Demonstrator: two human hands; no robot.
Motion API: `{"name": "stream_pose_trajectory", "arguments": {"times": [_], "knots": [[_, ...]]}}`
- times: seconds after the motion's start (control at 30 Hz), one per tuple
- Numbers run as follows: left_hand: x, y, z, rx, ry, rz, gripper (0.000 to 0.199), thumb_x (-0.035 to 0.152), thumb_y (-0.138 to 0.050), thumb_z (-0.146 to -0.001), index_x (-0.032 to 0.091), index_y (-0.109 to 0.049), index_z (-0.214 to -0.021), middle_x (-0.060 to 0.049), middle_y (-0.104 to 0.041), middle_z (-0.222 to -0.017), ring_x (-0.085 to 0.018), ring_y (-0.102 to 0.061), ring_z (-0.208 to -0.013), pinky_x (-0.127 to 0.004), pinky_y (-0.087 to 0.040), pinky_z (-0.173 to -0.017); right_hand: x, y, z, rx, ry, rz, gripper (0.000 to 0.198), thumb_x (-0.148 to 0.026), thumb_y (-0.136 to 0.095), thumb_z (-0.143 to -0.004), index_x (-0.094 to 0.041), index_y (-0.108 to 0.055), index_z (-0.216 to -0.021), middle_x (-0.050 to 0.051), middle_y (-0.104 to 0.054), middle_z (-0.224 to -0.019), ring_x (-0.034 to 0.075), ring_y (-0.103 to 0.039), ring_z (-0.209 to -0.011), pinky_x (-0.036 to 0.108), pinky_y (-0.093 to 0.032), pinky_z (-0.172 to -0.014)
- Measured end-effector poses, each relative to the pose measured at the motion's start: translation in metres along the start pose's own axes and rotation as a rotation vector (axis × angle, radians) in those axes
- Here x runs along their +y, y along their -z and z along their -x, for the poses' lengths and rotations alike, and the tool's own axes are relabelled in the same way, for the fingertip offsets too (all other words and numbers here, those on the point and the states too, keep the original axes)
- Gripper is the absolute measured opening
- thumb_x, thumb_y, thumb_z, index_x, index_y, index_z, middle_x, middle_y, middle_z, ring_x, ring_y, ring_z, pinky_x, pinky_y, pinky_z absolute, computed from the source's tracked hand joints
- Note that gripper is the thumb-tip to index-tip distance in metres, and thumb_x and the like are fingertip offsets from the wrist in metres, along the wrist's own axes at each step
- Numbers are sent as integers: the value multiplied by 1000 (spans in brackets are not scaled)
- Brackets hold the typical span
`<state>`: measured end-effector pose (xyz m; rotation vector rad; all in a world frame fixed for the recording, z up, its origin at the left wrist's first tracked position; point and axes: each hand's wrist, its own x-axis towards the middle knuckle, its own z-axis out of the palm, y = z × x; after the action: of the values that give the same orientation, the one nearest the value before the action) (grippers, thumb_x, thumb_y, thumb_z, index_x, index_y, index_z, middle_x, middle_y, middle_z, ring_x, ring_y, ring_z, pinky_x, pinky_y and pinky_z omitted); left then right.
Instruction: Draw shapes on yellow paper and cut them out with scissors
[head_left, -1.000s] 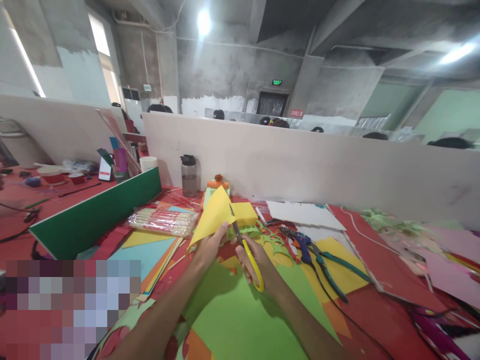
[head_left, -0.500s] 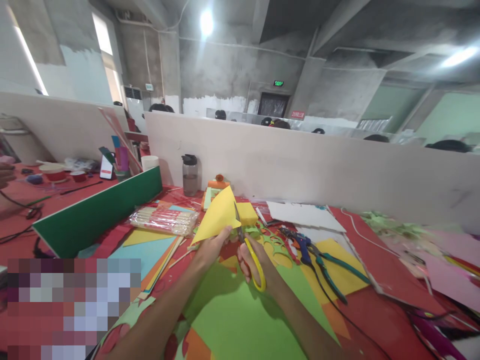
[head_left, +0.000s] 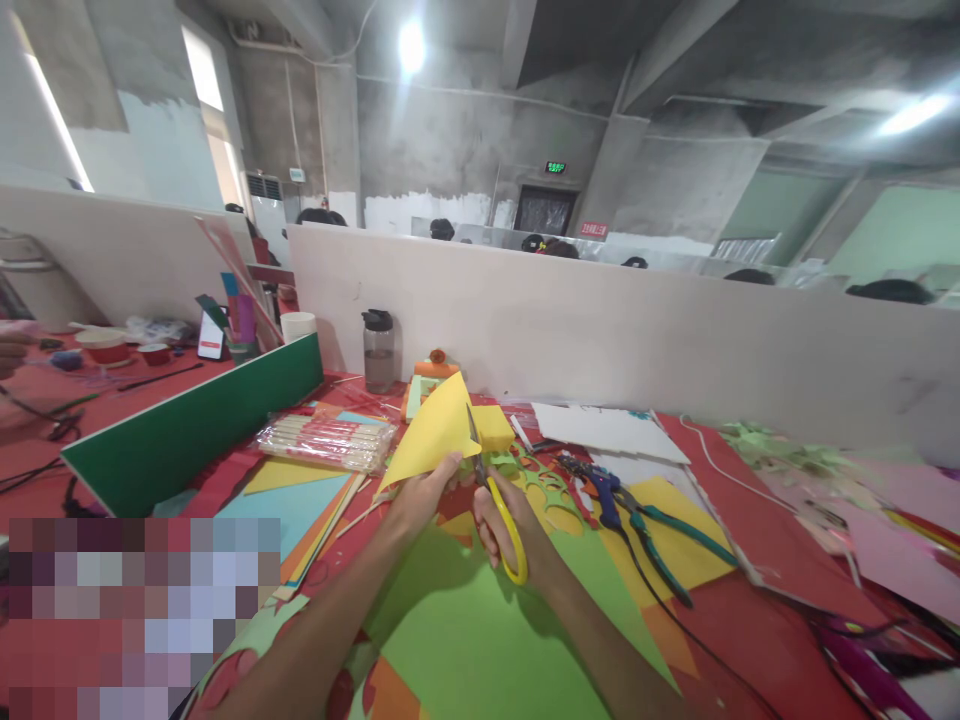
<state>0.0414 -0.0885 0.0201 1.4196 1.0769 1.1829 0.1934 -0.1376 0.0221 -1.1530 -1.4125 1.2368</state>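
Observation:
My left hand (head_left: pixel 426 492) pinches the lower edge of a sheet of yellow paper (head_left: pixel 431 430), which is held up above the table. In my right hand (head_left: pixel 499 515) is a pair of scissors (head_left: pixel 516 535) with yellow handles, my fingers closed through the loops. The dark blades point up and away from me and lie at the paper's right edge. Below both hands a large green sheet (head_left: pixel 487 630) lies flat. Just behind the scissors sits a yellow block-shaped piece (head_left: pixel 493 428), and beside it a green sheet with cut-out holes (head_left: pixel 553 490).
Teal-handled pliers (head_left: pixel 660 545) and a blue glue gun (head_left: pixel 606 495) with a cable lie to the right. On the left are plastic-wrapped sticks (head_left: pixel 326 440) and a green divider board (head_left: pixel 202 420). A water bottle (head_left: pixel 379 350) stands by the white partition (head_left: pixel 600 320).
Almost nothing differs. The scissors' handles have shifted very slightly, and the whole view has drifted a little; both hands keep their holds.

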Motion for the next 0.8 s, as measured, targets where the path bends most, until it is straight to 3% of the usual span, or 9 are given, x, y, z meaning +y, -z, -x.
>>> {"name": "stream_pose_trajectory", "arguments": {"times": [0.17,0.37,0.8], "knots": [[1,1,0,15,-50,7,48,60,-57,-82,22,-51,-55,-1,-56,-60,-19,-52,-63,-29,-42,-68,-1,6,-1,-42,15,48,45,-64,-65,-82,-23,-56,-101,-9,-40,-51,10,-38,-36,22,-36,-37],[-9,4,-6,46,30,-51,47,63,-61,-76,22,-54,-54,-3,-64,-65,-21,-57,-68,-29,-44,-70,-4,14,-2,-66,33,101,40,-57,-67,-83,-23,-61,-103,-8,-42,-51,11,-38,-36,24,-37,-38],[-7,7,-9,-22,-55,63,46,56,-60,-81,21,-50,-53,0,-54,-59,-18,-52,-63,-30,-42,-70,0,28,-6,-106,27,194,33,-52,-64,-88,-21,-61,-101,-10,-40,-49,7,-34,-31,17,-34,-31]]}}
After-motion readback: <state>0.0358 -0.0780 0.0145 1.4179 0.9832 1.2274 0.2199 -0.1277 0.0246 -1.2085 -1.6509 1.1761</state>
